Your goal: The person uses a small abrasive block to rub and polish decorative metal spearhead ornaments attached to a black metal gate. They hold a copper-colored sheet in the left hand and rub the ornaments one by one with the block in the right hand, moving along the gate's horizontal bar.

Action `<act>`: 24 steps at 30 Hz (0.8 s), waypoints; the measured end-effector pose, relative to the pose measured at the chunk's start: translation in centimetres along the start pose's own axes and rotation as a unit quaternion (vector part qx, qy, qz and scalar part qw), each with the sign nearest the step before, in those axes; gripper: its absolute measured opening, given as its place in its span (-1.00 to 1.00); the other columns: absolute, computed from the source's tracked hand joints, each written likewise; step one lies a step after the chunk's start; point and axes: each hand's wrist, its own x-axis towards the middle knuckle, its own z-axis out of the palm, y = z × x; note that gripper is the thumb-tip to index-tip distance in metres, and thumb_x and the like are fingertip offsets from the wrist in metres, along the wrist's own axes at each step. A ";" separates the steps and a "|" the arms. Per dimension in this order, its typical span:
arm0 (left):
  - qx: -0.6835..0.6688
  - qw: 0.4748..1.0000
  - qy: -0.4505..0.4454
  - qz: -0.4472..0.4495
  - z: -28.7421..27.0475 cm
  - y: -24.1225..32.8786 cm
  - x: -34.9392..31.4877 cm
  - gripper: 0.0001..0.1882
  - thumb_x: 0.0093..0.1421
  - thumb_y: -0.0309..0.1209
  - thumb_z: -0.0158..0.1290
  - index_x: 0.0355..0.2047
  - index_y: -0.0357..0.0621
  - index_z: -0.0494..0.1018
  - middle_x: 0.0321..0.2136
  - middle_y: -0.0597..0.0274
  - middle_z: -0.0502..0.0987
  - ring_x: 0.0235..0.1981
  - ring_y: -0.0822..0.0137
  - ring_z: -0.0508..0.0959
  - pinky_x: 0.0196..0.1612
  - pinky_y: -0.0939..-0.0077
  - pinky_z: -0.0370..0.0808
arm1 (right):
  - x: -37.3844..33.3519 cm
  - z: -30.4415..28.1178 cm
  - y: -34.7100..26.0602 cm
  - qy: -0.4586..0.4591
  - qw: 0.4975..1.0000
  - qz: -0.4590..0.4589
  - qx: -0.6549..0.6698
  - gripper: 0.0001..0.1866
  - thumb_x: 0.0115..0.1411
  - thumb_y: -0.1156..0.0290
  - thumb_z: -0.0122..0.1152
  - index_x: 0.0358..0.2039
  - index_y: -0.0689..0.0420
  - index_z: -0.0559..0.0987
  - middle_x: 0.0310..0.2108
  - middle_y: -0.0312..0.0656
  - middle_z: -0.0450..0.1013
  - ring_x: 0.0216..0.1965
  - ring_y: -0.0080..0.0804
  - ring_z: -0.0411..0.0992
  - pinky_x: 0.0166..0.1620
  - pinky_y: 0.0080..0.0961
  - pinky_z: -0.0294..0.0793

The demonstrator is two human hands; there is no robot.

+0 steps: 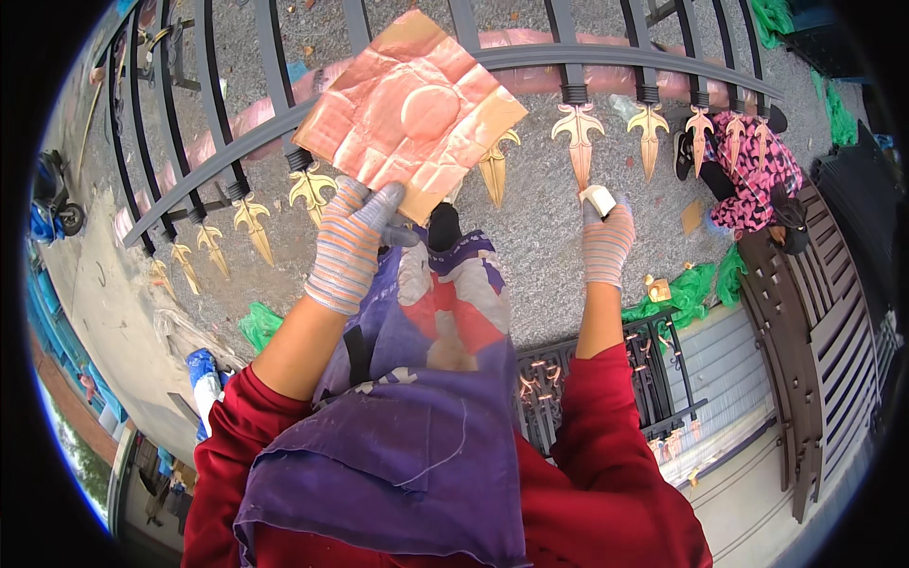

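Note:
My left hand [352, 244], in a striped glove, is closed on the lower corner of a creased cardboard sheet [431, 112] coated with coppery pink paint, with a round mark in its middle. My right hand [607, 244], gloved the same way, pinches a small pale block [598, 199] that looks like a sponge. The block is at the lower tip of a pinkish spearhead finial [579, 142] on a dark metal fence panel [544, 57]. Left of it, partly behind the cardboard, is a gold finial [494, 175]; another gold finial [650, 137] is to the right.
Several more gold finials [252, 227] line the panel's left side. A person in a pink and black patterned top [762, 170] crouches at the right, near pinker finials. Green plastic wrap [689, 292], a small black railing [653, 364] and stacked brown slatted panels [805, 312] are at the lower right.

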 end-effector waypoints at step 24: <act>-0.012 0.999 -0.031 -0.005 0.5 0.4 0.1 -0.70 0.16 -0.39 0.10 -0.10 -0.21 0.44 -0.36 0.14 0.55 -0.51 0.37 0.56 -0.55 0.50 0.59 | -1.0 0.0 0.8 -0.029 1.000 -0.005 -0.008 -0.72 0.03 0.31 0.30 -0.32 0.23 0.53 -0.39 0.05 0.48 -0.31 0.03 0.46 -0.21 -0.23 0.44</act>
